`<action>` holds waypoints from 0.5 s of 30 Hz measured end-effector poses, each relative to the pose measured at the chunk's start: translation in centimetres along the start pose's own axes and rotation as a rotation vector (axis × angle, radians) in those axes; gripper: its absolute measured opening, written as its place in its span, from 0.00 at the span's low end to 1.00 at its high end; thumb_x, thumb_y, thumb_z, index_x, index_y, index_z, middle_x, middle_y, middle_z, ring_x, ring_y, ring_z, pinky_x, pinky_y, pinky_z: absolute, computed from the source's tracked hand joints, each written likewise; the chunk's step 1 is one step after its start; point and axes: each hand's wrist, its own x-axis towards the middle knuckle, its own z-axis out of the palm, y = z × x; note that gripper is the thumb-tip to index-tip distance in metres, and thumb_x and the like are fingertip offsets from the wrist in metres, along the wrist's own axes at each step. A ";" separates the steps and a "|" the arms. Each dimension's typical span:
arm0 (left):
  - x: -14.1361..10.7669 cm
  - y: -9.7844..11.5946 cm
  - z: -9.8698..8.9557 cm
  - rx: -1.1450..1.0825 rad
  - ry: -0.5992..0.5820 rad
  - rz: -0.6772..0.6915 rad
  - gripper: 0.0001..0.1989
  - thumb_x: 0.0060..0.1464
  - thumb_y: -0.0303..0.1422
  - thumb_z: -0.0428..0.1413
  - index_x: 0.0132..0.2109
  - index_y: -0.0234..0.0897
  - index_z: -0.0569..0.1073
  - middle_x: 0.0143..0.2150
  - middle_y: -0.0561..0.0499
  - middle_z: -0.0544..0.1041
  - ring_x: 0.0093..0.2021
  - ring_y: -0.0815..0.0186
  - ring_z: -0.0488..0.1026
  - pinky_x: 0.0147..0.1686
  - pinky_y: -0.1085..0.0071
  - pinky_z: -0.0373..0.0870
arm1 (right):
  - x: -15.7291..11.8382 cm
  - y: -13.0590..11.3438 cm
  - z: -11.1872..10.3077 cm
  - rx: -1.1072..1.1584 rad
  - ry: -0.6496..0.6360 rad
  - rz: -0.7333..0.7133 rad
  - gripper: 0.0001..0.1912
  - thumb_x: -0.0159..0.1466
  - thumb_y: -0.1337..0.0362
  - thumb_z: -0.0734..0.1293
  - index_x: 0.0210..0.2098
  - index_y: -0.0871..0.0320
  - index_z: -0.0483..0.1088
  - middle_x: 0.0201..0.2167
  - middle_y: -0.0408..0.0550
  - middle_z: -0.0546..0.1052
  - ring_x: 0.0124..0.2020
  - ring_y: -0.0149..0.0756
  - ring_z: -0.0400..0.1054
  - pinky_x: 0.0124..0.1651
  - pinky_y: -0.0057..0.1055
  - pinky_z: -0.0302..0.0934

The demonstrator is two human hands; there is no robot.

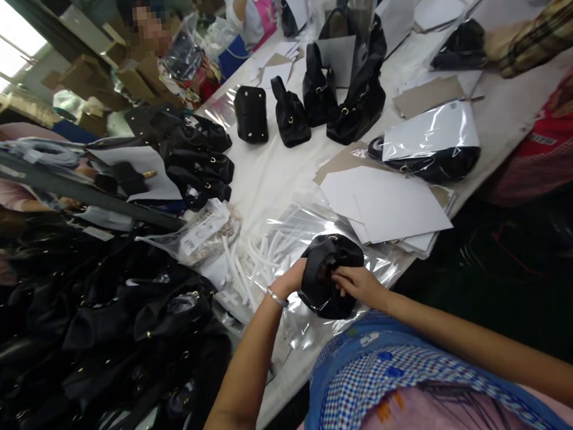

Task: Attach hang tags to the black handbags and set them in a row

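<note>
A small black handbag [345,253] is held upright at the table's front edge, over clear plastic sheets [301,327]. My left hand [295,280], with a bracelet at the wrist, reaches behind the bag's handle on its left side; its fingers are hidden by the bag. At the bag's opening is my right hand [355,284], fingers bent and pinched together at the inner edge. What they hold there is too small and dark to make out. White strips [244,269] lie just left of the bag, and white sheets [380,203] are stacked beyond it to the right.
Several black bags [250,114] stand farther back on the white table [263,177]. A wrapped bag [428,146] lies at the right. Black bags [100,325] are heaped at the left below a grey metal bar [62,174]. Other people work around the table.
</note>
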 end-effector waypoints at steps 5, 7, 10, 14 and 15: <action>-3.7 -0.4 0.5 0.134 0.449 -0.230 0.09 0.53 0.28 0.54 0.42 0.38 0.74 0.39 0.49 0.76 0.41 0.62 0.73 0.44 0.67 0.69 | -0.9 0.3 -0.7 -0.558 0.114 -0.333 0.19 0.68 0.63 0.59 0.58 0.55 0.66 0.52 0.54 0.73 0.53 0.44 0.68 0.56 0.40 0.65; -4.6 -0.7 1.6 0.153 0.512 -0.277 0.12 0.52 0.27 0.56 0.45 0.39 0.71 0.42 0.49 0.74 0.43 0.63 0.71 0.45 0.67 0.69 | -0.4 0.5 -1.0 -0.653 0.070 -0.399 0.21 0.68 0.64 0.59 0.60 0.53 0.64 0.57 0.53 0.70 0.56 0.44 0.66 0.58 0.42 0.63; -5.0 -0.6 2.9 0.176 0.527 -0.264 0.15 0.53 0.25 0.55 0.49 0.40 0.68 0.45 0.48 0.71 0.47 0.63 0.69 0.47 0.67 0.68 | 0.7 0.7 -1.4 -0.739 -0.053 -0.456 0.22 0.68 0.65 0.58 0.61 0.53 0.64 0.59 0.52 0.69 0.54 0.44 0.67 0.56 0.41 0.66; -4.7 0.2 3.6 0.372 0.507 -0.241 0.14 0.59 0.25 0.50 0.51 0.41 0.65 0.50 0.45 0.69 0.50 0.59 0.66 0.48 0.65 0.67 | 1.9 1.3 -1.6 -0.814 -0.144 -0.510 0.20 0.67 0.66 0.58 0.56 0.58 0.69 0.54 0.56 0.74 0.53 0.46 0.69 0.54 0.42 0.67; -4.6 0.4 3.6 0.422 0.486 -0.240 0.13 0.60 0.25 0.49 0.51 0.41 0.65 0.51 0.44 0.68 0.50 0.58 0.65 0.47 0.64 0.67 | 2.0 1.5 -1.7 -0.825 -0.158 -0.522 0.19 0.67 0.66 0.57 0.55 0.59 0.70 0.52 0.57 0.75 0.53 0.47 0.70 0.54 0.43 0.67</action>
